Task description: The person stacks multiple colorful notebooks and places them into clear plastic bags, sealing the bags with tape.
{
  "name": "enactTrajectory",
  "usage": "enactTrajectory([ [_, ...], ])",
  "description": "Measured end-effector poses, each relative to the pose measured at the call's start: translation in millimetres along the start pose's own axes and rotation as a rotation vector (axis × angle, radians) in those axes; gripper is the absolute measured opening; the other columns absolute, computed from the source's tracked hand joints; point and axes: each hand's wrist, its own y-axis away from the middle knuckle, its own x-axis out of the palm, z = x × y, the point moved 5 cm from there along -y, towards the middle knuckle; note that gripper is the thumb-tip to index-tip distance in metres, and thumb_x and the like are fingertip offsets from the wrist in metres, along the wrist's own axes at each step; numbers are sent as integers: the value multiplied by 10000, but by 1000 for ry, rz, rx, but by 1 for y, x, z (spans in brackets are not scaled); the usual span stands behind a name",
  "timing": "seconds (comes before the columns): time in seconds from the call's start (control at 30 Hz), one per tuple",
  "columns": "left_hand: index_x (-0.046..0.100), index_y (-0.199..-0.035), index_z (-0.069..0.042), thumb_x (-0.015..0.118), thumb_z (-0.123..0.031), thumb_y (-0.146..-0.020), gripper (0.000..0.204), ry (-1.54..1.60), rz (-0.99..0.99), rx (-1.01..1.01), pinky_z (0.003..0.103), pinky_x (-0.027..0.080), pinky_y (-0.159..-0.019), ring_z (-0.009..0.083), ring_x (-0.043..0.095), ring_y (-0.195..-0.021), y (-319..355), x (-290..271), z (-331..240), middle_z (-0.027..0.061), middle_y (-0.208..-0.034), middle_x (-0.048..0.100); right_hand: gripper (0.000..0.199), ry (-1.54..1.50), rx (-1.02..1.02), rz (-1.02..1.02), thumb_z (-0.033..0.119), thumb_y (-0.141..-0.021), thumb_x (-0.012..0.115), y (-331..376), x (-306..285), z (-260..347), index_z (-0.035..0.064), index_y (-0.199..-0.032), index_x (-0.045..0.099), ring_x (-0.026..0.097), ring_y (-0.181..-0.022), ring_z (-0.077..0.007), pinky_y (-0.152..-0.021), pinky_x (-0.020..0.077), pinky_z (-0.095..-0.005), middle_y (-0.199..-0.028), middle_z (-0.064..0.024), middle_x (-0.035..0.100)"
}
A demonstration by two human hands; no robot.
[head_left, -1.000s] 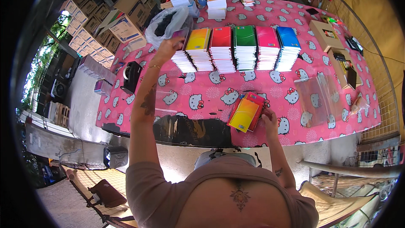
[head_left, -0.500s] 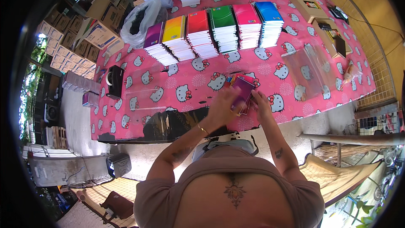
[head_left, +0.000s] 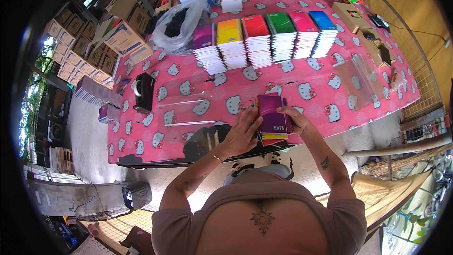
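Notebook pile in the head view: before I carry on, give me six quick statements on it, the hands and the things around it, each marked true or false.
1. The right hand holds a small pile of notebooks. True.
2. The pile's top cover is green. False: it is purple.
3. The left hand is at the pile's left side. True.
4. The tape dispenser is red. False: it is black.
5. In the row of six stacks, the left-end stack has a yellow top. False: it is purple.
6. The right-end stack has a blue top. True.
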Motion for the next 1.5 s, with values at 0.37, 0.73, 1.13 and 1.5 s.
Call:
enactTrajectory([
  [0.37,261,-1405,-70,812,-51,-758,850,1223,-146,-478,375,476,-1004,217,547,-1207,68,3,76,136,-1294,540,1164,766,-875,15,747,-788,655,-2,94,-88,61,-1583,155,304,-1439,-278,-1192,206,-415,-1558,-153,287],
  [0.73,244,-1450,-58,909,-215,-707,1009,1007,-87,-328,399,479,-1013,265,557,-1223,79,26,80,154,-1307,527,1110,713,-968,-190,219,-678,933,-30,70,-126,65,-1531,239,468,-1299,-249,-1091,393,-394,-1370,-143,479],
  [1.13,304,-1413,-60,937,-286,-660,1010,894,56,-377,390,485,-994,257,578,-1191,68,34,86,136,-1276,552,1003,705,-929,-121,191,-659,939,-25,65,-117,58,-1451,339,494,-1285,-257,-1075,416,-399,-1397,-159,475],
  [1.5,278,-1404,-82,892,-169,-666,964,897,110,-483,403,461,-1021,266,550,-1223,70,18,77,134,-1287,533,980,982,-1049,-219,178,-671,923,-1,64,-100,64,-1443,330,459,-1324,-316,-1078,404,-441,-1442,-211,418],
])
